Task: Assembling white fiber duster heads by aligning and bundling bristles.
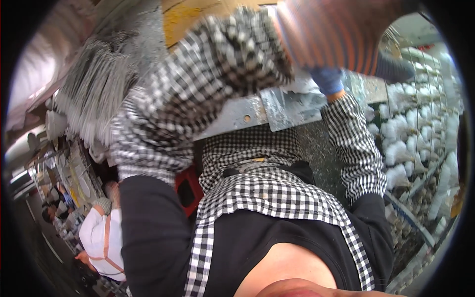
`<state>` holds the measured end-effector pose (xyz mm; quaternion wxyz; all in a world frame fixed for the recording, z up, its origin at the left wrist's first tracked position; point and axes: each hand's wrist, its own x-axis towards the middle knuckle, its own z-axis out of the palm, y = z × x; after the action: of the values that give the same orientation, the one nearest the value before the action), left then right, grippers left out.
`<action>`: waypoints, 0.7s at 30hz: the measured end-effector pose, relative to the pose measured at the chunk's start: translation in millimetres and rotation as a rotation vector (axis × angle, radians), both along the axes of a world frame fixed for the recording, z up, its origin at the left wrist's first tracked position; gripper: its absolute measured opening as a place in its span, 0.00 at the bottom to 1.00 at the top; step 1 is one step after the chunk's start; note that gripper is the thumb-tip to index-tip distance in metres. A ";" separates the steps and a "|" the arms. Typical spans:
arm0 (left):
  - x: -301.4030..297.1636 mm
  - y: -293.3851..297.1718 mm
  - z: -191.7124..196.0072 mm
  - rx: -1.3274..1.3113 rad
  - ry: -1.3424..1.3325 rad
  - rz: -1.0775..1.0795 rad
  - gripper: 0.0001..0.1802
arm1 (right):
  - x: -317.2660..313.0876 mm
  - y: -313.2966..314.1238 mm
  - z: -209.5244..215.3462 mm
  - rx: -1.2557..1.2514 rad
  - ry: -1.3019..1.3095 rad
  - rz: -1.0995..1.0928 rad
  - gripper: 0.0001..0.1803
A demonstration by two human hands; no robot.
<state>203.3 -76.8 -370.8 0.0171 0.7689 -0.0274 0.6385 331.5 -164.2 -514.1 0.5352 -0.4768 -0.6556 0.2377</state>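
Note:
My left hand (341, 37), in a knit glove with orange and grey stripes, is raised close to the camera across the top right. Motion smears it, and its fingers run toward the dark rim, so their grip does not show. My right hand (327, 80), in a blue glove, is mostly hidden behind the left one; only the part near the wrist shows. It is over the metal worktop (235, 119), close to a translucent sheet-like piece (292, 109) on it. Whatever either hand may hold is out of sight. Both forearms wear black-and-white checked sleeves.
A rack (430, 148) with rows of white rounded pieces stands along the right. A bundle of thin pale strands (94, 89) lies at the left, near brown board with yellow bits (182, 22). Another person in white (104, 237) is at the lower left. Something red (188, 190) is under the worktop.

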 end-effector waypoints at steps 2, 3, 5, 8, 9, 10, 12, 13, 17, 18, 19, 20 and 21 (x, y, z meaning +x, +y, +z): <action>-0.5 -14.2 -26.5 -0.223 0.012 0.025 0.49 | -7.2 -7.7 -0.7 -0.032 0.095 0.045 0.18; -7.9 -26.4 -40.6 -0.395 0.066 0.041 0.49 | -14.7 -9.5 -4.3 -0.060 0.129 0.061 0.18; -21.1 -51.8 -63.8 -0.836 0.224 0.091 0.52 | -41.6 -10.1 -20.7 -0.127 0.202 0.100 0.18; -41.7 -70.7 -68.1 -0.712 0.253 0.222 0.33 | -79.9 -15.3 -37.6 -0.189 0.300 0.172 0.18; -52.2 -73.7 -63.5 -0.727 0.339 0.186 0.28 | -86.9 -13.5 -37.4 -0.193 0.316 0.202 0.18; -66.0 -73.2 -57.4 -0.602 0.426 0.265 0.24 | -89.2 -9.3 -34.6 -0.164 0.395 0.255 0.18; -95.6 -79.2 -49.1 -0.534 0.688 0.318 0.20 | -86.7 7.4 -23.2 -0.086 0.213 0.320 0.18; -109.1 -81.7 -48.8 -0.487 0.771 0.360 0.17 | -82.4 23.5 -15.7 -0.038 0.026 0.352 0.18; -145.4 -84.6 -71.1 -0.536 1.712 0.653 0.07 | -94.0 102.2 -6.1 0.018 -0.483 0.370 0.12; -154.0 -84.1 -76.8 -0.574 1.847 0.670 0.08 | -107.1 122.1 -9.6 0.111 -0.643 0.289 0.08; -159.1 -82.5 -81.4 -0.619 1.984 0.725 0.08 | -118.1 140.8 -13.5 0.127 -0.718 0.254 0.09; -166.7 -82.6 -83.4 -0.592 1.930 0.749 0.08 | -132.2 158.1 -18.7 0.082 -0.826 0.230 0.09; -173.2 -82.7 -83.0 -0.598 1.915 0.755 0.09 | -144.7 175.1 -23.4 0.088 -0.892 0.200 0.10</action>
<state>30.1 -159.5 -453.8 0.0206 0.8732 0.3943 -0.2856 186.8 10.9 -537.5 0.1948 -0.4438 -0.8741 0.0313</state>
